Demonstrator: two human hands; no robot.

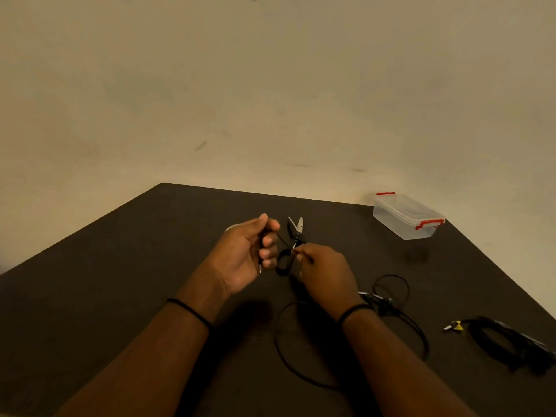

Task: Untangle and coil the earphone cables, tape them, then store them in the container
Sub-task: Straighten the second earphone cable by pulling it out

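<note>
My left hand point(251, 251) is raised over the dark table point(120, 281), its fingers curled round one end of a black earphone cable point(282, 350) whose metal plug sticks out below the fist. My right hand point(325, 272) pinches the same cable a little to the right. A small loop of it hangs between the two hands. The rest of the cable trails in a wide loop on the table under my right forearm. A clear plastic container point(406, 216) with red clips stands closed at the far right.
Scissors point(296, 227) lie open on the table just beyond my hands. A second coil of black cable point(505, 341) with a yellow tag lies near the right edge. More loose cable point(391, 290) loops beside my right wrist. A bare wall rises behind the table.
</note>
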